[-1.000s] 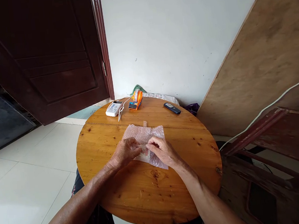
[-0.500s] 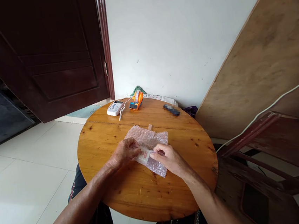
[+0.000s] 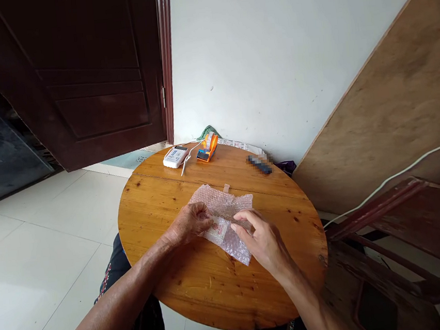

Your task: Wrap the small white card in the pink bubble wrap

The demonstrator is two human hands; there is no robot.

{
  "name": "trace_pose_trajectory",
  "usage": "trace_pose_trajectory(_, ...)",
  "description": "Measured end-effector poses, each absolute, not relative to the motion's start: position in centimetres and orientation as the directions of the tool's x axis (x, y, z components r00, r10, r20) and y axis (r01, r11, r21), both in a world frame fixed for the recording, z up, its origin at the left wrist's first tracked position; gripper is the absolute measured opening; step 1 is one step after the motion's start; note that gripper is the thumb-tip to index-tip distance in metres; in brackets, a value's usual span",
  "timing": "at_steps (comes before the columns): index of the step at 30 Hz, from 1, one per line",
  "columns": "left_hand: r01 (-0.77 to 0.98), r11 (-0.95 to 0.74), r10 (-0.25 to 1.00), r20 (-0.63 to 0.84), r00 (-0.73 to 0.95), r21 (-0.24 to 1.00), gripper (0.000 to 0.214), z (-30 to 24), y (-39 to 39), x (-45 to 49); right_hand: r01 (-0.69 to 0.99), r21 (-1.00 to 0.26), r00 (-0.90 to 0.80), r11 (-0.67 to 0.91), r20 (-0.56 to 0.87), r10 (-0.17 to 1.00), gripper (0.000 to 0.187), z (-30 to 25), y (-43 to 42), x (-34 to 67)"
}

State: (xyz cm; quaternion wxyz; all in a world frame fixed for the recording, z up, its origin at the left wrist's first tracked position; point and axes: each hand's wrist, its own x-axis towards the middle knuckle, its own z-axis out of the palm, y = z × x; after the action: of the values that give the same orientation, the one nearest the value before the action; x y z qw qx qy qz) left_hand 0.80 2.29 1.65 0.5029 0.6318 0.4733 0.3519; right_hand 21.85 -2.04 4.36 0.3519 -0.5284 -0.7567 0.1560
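A sheet of pinkish bubble wrap (image 3: 223,198) lies spread on the round wooden table. On it, partly under a folded edge of the wrap, is a small flat pale packet with red marks (image 3: 217,229). My left hand (image 3: 194,220) pinches the bubble wrap at the packet's left side, thumb and fingers pressed together. At the right of the packet my right hand (image 3: 260,234) is held with thumb and forefinger apart, nothing visible between them. A short strip of clear tape (image 3: 226,188) sticks out past the wrap's far edge.
On the far side of the wooden table (image 3: 161,202) stand a white device with a cord (image 3: 175,157) and an orange tape dispenser (image 3: 208,148). A dark, partly blurred object (image 3: 259,165) lies farther right. A wooden chair (image 3: 397,231) stands on the right, a dark door (image 3: 100,93) on the left.
My right hand has opened its pinch and drawn slightly away from the wrap. My left hand keeps its grip. The whole view has shifted a little.
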Motion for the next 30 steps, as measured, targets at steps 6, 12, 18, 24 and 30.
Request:
trace_pose_trajectory(6, 0.343, -0.114, 0.958, 0.013, 0.285, 0.932, 0.024, 2.0, 2.5, 0.9, 0.772, -0.157, -0.541, 0.616, 0.346, 0.766, 0.016, 6.0, -4.3, 18.8)
trace_pose_trajectory(12, 0.431, -0.142, 0.962, 0.022, 0.272, 0.891, 0.019, 2.5, 2.6, -0.2, 0.785, -0.093, -0.571, 0.613, 0.276, 0.773, 0.013, 5.7, -3.5, 18.8)
trace_pose_trajectory(18, 0.485, -0.144, 0.978, 0.051, 0.200, 0.863, 0.019, 2.5, 3.0, -2.9, 0.767, -0.038, -0.618, 0.641, 0.227, 0.753, 0.021, 6.7, -2.8, 18.5)
trace_pose_trajectory(24, 0.608, -0.063, 0.997, 0.029, 0.065, 0.791, 0.023, 2.0, 3.3, -4.4, 0.759, -0.012, -0.643, 0.651, 0.143, 0.752, 0.011, 7.1, -1.6, 18.0)
trace_pose_trajectory(30, 0.507, 0.215, 0.965, -0.261, 0.020, 0.835, 0.048, 2.8, 2.9, -4.6, 0.742, -0.041, -0.661, 0.669, 0.125, 0.740, 0.016, 7.2, -1.2, 18.3)
